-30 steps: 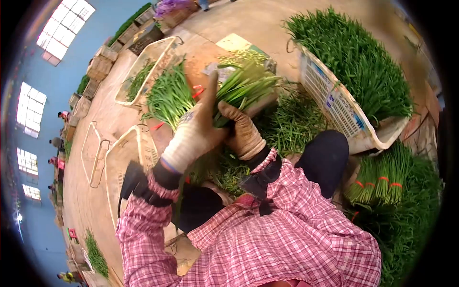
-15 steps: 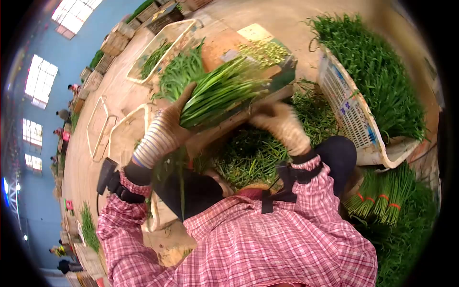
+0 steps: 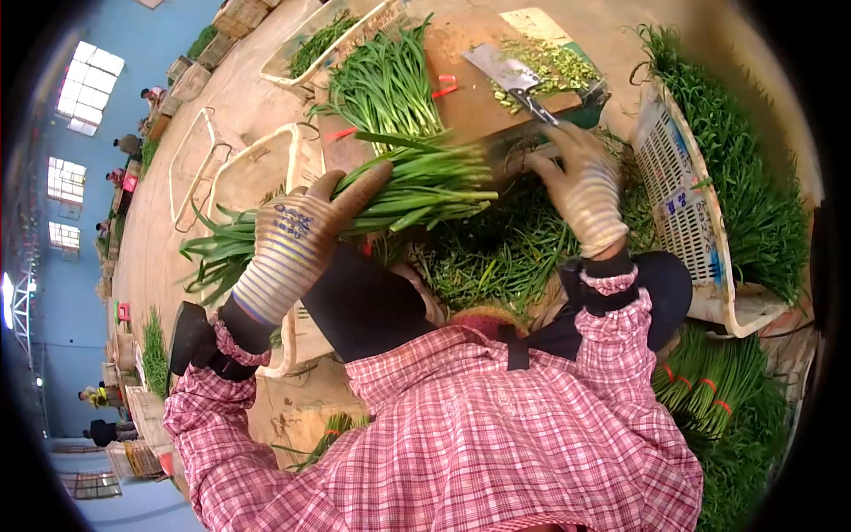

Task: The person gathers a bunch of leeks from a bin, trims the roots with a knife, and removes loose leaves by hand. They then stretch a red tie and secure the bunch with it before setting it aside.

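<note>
In a striped glove, my left hand (image 3: 306, 226) grips a bunch of garlic chives (image 3: 434, 186), its leaves hanging out to the left and its pale cut ends pointing right. My right hand (image 3: 581, 177), gloved too, has thumb and fingers apart, with its fingertips just below the handle of a cleaver (image 3: 503, 69). That cleaver lies on a cutting board (image 3: 461, 35) beside a heap of trimmed ends (image 3: 554, 66). Another pile of garlic chives (image 3: 381, 80) rests left of the board, with a red band (image 3: 446, 86) near it.
At the right stands a white crate (image 3: 678, 195) full of greens. Banded bunches (image 3: 700, 390) lie below it. Loose trimmings (image 3: 487, 266) cover the floor between my legs. Another crate (image 3: 257, 177) stands on the left. Distant people (image 3: 128, 144) sit along the blue wall.
My left hand has brought the bunch lower and turned it nearly level. My right hand has moved right and up toward the cleaver, which now shows clearly. The view has shifted.
</note>
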`<state>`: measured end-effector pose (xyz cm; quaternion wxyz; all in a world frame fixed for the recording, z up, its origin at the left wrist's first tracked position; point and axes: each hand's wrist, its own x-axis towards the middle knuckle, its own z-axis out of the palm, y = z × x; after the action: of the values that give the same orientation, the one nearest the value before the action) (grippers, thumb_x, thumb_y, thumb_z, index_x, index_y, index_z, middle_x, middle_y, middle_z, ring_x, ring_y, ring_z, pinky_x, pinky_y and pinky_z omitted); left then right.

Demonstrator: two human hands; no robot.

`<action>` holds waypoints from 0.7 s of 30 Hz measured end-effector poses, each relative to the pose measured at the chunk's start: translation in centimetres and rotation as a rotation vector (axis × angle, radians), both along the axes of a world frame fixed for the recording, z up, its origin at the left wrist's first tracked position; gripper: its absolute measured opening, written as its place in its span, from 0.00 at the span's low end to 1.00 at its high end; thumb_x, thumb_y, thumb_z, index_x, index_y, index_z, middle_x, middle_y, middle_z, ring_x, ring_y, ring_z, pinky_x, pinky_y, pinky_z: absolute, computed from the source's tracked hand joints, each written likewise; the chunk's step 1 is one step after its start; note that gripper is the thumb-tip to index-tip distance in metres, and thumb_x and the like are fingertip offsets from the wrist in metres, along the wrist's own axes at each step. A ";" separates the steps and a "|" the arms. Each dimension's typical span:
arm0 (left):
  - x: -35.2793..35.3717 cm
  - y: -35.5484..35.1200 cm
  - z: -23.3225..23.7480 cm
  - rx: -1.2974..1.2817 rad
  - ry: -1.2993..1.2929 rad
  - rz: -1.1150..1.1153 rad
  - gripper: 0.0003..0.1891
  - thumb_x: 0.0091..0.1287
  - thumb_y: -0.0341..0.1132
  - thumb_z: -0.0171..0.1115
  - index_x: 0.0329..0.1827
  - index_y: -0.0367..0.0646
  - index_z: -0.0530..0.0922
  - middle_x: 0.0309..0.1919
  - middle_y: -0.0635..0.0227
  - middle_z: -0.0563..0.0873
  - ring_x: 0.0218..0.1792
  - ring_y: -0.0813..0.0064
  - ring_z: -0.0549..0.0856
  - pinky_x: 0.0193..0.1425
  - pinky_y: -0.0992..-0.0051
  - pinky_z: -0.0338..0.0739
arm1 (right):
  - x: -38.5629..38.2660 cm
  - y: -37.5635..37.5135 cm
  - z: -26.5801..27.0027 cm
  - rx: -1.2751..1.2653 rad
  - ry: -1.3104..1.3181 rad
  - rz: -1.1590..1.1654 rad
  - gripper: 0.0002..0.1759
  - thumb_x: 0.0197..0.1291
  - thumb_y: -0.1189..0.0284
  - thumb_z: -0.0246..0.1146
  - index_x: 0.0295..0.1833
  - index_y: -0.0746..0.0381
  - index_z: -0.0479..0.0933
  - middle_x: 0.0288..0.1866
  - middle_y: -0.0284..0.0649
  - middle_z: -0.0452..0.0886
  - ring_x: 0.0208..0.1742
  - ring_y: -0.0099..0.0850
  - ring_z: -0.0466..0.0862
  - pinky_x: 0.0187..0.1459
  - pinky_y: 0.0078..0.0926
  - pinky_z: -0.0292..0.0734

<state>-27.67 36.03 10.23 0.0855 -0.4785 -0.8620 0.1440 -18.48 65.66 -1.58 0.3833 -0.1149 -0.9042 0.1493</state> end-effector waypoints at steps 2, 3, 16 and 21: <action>0.8 0.6 -0.4 -0.038 -0.010 0.004 0.38 0.59 0.29 0.62 0.73 0.69 0.64 0.56 0.57 0.81 0.38 0.53 0.86 0.36 0.60 0.81 | -2.2 -3.7 2.4 -0.284 0.108 0.356 0.16 0.54 0.62 0.68 0.44 0.60 0.82 0.45 0.41 0.83 0.46 0.45 0.82 0.50 0.41 0.75; 0.9 0.9 -0.7 -0.010 0.007 -0.051 0.37 0.59 0.29 0.62 0.72 0.69 0.66 0.56 0.58 0.81 0.37 0.54 0.86 0.36 0.60 0.81 | -3.3 -4.8 2.6 -0.311 0.009 0.489 0.15 0.55 0.62 0.68 0.41 0.62 0.82 0.45 0.41 0.83 0.46 0.44 0.82 0.49 0.41 0.75; 0.5 -0.3 -2.4 0.023 0.069 -0.200 0.34 0.57 0.28 0.60 0.66 0.75 0.73 0.56 0.59 0.82 0.36 0.58 0.86 0.33 0.64 0.81 | -6.8 -4.9 -0.5 -0.346 -0.485 0.610 0.18 0.60 0.54 0.65 0.43 0.58 0.83 0.38 0.46 0.85 0.42 0.46 0.84 0.49 0.38 0.77; -0.3 -2.4 -3.8 -0.003 0.040 -0.108 0.33 0.56 0.26 0.60 0.66 0.71 0.74 0.53 0.61 0.83 0.34 0.57 0.86 0.34 0.63 0.82 | -4.9 0.4 -4.8 0.033 -0.625 0.074 0.19 0.61 0.60 0.61 0.54 0.59 0.79 0.47 0.43 0.82 0.48 0.43 0.81 0.52 0.40 0.75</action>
<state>-28.01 33.63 6.46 0.1098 -0.5214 -0.8328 0.1501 -23.37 66.08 -6.42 0.0831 -0.1159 -0.9841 0.1058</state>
